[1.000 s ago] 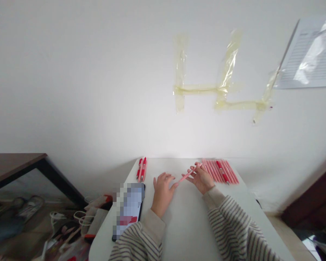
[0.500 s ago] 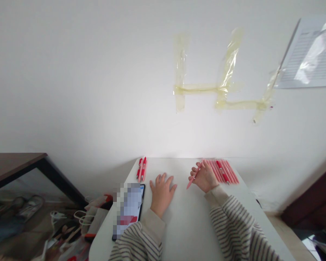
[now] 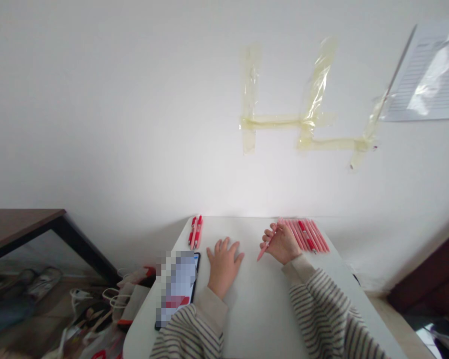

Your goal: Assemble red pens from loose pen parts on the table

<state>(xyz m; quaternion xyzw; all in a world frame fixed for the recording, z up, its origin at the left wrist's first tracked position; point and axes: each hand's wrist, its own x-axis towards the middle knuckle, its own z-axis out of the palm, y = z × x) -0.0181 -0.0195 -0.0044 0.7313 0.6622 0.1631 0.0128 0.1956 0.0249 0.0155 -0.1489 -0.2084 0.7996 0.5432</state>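
My right hand (image 3: 280,244) is closed round a pink pen (image 3: 264,249), held upright like for writing, its tip touching the white table (image 3: 254,309). My left hand (image 3: 222,262) lies flat on the table with its fingers spread, holding nothing. A row of several pink pens (image 3: 307,234) lies just right of my right hand at the table's far edge. Three red and pink pens (image 3: 195,232) lie at the far left corner. Both my sleeves are striped.
A phone (image 3: 177,289) rests on the table's left side, next to my left forearm. A dark wooden table (image 3: 22,229) stands at the left, with shoes, cables and clutter (image 3: 97,314) on the floor. Tape strips (image 3: 303,119) and a sheet of paper (image 3: 426,75) hang on the white wall.
A second ago both hands held the pink pen between them. My left hand let go and lay flat; my right hand turned the pen tip-down onto the table.
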